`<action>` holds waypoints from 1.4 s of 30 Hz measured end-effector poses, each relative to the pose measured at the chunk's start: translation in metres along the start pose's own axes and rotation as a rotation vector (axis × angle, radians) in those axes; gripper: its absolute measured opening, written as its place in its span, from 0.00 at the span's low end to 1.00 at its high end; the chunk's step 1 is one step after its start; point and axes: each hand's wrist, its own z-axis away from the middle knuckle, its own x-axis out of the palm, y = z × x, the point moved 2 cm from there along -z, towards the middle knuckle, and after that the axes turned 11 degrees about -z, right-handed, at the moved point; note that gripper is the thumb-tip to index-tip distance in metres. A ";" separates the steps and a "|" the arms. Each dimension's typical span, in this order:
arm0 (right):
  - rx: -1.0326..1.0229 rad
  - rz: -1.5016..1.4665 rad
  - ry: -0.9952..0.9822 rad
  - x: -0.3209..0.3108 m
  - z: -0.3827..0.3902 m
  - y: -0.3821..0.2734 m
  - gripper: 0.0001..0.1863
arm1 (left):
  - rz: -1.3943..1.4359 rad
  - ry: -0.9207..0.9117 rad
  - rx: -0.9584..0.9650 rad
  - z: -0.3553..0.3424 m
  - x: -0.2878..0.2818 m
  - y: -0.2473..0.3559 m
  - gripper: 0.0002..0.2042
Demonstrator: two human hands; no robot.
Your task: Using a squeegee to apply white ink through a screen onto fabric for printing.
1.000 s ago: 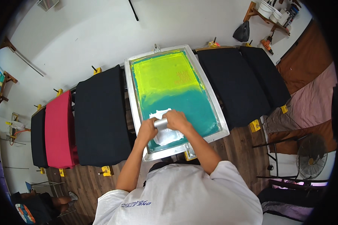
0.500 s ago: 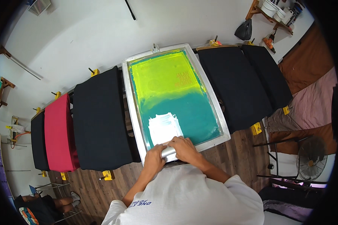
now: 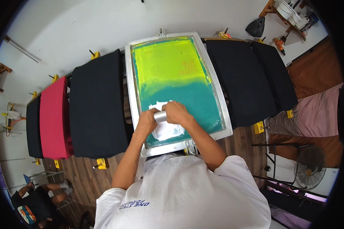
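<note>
An aluminium-framed printing screen (image 3: pixel 224 114) lies in front of me, its mesh lime yellow at the far part and teal nearer, with faint reddish lettering at the upper right. A patch of white ink (image 3: pixel 170 129) lies in its lower left part. My left hand (image 3: pixel 147 121) is closed round the left end of a silver squeegee (image 3: pixel 160 116), and my right hand (image 3: pixel 176 112) is closed round it on the other side. The squeegee is over the upper part of the white patch; its blade is hidden.
Several black-covered boards (image 3: pixel 95 107) and a red one (image 3: pixel 52 118) flank the screen, with yellow clamps (image 3: pixel 258 127). A standing fan (image 3: pixel 309 166) is at right, a shelf (image 3: pixel 279 21) on the back wall. Another person in a dark shirt (image 3: pixel 30 210) is at lower left.
Both my hands went down with the squeegee to the screen's near edge half a second ago, and are now back up over the white patch. The other person's arm has come into view.
</note>
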 end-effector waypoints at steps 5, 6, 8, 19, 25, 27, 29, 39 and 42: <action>-0.017 -0.002 0.047 -0.010 0.004 -0.007 0.10 | -0.041 0.002 0.017 -0.004 -0.008 0.006 0.21; -0.006 0.009 0.040 -0.011 0.006 -0.010 0.11 | -0.035 0.003 0.018 -0.003 -0.009 0.007 0.21; -0.025 0.021 0.058 -0.003 0.014 -0.006 0.11 | -0.054 0.005 0.011 0.003 0.000 0.004 0.21; -0.003 0.032 0.059 0.023 0.074 -0.006 0.22 | -0.032 -0.005 0.023 0.059 0.024 0.022 0.22; 0.013 0.040 0.067 0.033 0.098 -0.008 0.19 | 0.006 -0.041 -0.010 0.083 0.028 0.032 0.22; 0.001 0.034 0.074 0.037 0.104 -0.007 0.20 | 0.010 -0.033 0.001 0.089 0.034 0.031 0.22; -0.023 0.037 0.077 0.038 0.108 -0.006 0.19 | 0.029 -0.030 0.009 0.093 0.033 0.033 0.22; -0.017 -0.018 -0.002 0.032 0.101 -0.006 0.18 | -0.001 -0.105 0.024 0.087 0.032 0.026 0.20; -0.044 0.020 -0.038 0.008 0.066 0.003 0.18 | -0.067 -0.157 0.024 0.045 0.016 0.022 0.16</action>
